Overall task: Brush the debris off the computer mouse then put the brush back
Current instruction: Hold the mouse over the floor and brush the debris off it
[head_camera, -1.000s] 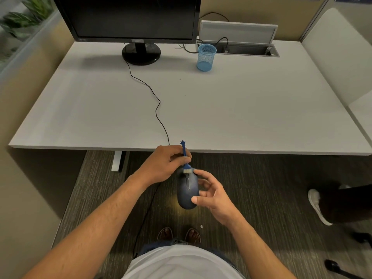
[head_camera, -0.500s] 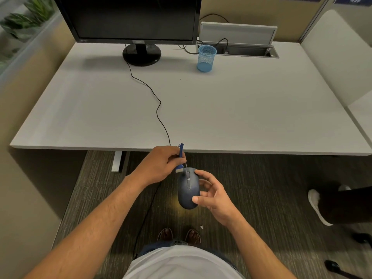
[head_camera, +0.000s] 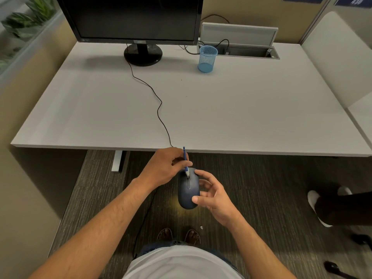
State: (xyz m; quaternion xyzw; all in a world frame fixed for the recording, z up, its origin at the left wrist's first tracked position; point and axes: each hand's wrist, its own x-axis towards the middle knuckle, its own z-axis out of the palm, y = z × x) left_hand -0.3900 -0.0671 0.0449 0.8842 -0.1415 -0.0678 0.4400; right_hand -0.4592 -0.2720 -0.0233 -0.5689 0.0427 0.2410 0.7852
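We hold the computer mouse out over the floor, just off the desk edge, right hand cupping its side while the left hand pinches the little blue brush, bristles down at the scroll wheel. Short light strokes away from us look best (keep the mouse tilted so crumbs drop). Any debris is too small to make out, and the left fingertips are hidden behind the handle

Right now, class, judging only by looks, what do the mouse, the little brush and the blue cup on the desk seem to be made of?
Dark navy computer mouse: probably matte plastic, smooth with a dull sheen. Small blue brush: thin handle looks like plastic; the pale bristle tip is too small to tell. Light blue mesh pen cup: likely painted wire mesh, since the see-through grid shows.
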